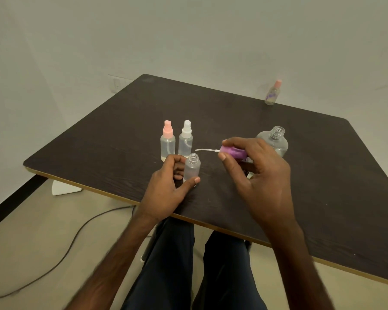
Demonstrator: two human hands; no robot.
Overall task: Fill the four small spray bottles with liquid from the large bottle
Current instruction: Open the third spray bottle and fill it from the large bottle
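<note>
Purple plastic spray cap (pixel 232 152) with its thin white dip tube (pixel 205 149): which hand is gripping it?

Right hand (pixel 262 175) is pinching it, the tube lying level and pointing toward nine o'clock.

And the small open frosted plastic bottle (pixel 192 167)?

Left hand (pixel 166 193) is curling round it, upright on the dark wooden table (pixel 334 186), mouth just beside the tube tip. The large clear uncapped bottle (pixel 274 142) is standing at one o'clock, nearer the right hand for pouring, I am guessing.
</note>
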